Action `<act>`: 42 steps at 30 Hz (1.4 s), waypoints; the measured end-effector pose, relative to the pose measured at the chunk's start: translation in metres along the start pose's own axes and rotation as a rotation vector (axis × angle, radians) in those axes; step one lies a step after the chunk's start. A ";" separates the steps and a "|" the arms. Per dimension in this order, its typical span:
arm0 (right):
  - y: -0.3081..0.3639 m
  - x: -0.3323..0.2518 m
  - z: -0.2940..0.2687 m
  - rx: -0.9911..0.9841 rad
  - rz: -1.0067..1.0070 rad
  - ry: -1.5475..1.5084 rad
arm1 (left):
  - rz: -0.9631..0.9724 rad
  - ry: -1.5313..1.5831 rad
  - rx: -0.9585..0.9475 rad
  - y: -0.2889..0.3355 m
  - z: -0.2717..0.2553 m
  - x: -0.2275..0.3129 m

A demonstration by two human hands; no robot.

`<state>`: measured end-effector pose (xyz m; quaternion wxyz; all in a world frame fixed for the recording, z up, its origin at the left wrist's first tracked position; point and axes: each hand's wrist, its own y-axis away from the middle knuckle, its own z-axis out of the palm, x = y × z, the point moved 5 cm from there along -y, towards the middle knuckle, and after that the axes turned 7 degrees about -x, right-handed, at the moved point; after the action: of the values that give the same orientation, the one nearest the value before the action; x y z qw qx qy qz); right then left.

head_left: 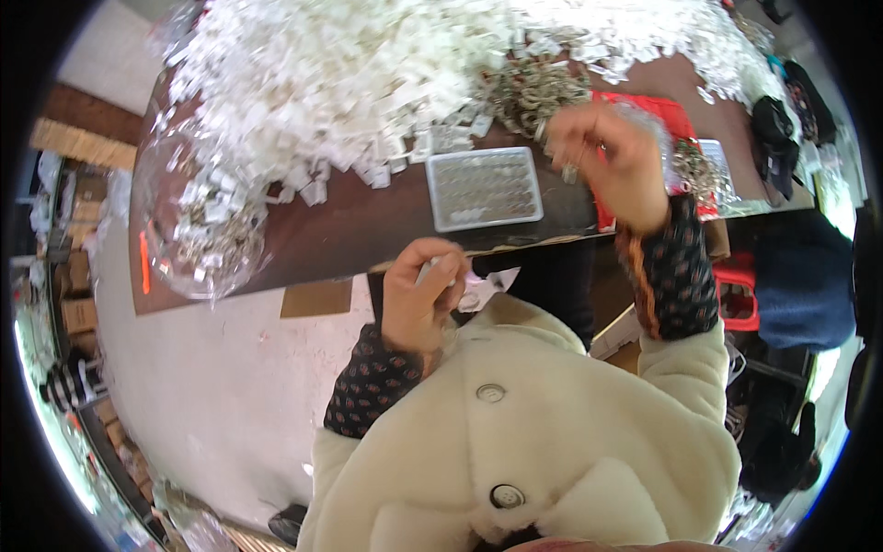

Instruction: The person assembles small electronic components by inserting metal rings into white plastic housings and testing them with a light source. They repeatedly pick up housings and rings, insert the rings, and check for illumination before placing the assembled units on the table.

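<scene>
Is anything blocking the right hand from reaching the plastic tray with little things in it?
Nothing visible is in the way. The right hand is just right of the plastic tray, and a dark strip of table shows between them. The hand's height is unclear.

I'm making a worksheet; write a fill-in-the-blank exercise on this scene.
The big heap of small pieces is mostly ____ in colour.
The hand nearer the red sheet is the person's ____ hand.
The coat closes in front with round ____.
The thin stick at the left edge of the table is ____.
Missing: white; right; buttons; orange.
</scene>
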<state>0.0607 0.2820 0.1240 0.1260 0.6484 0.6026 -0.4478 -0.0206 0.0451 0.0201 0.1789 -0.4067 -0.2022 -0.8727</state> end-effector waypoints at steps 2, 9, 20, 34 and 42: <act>0.012 -0.042 0.043 -0.090 -0.246 0.234 | 0.034 0.027 0.043 -0.001 -0.002 0.007; 0.021 -0.066 0.095 -0.034 -0.246 0.115 | 0.042 -0.019 0.109 0.001 -0.010 0.023; 0.029 -0.042 0.094 0.133 -0.031 -0.033 | 0.548 -1.537 0.333 -0.074 -0.031 0.100; 0.041 -0.016 0.099 0.080 0.337 -0.634 | 0.110 -0.630 0.291 -0.051 -0.059 0.090; 0.036 -0.042 0.119 0.063 0.252 -0.861 | 0.342 -0.628 0.151 -0.003 -0.005 0.040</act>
<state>0.0470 0.1622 0.0738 0.3989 0.4748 0.3976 -0.6762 -0.0494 0.0392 0.0482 0.2811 -0.6685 -0.2403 -0.6453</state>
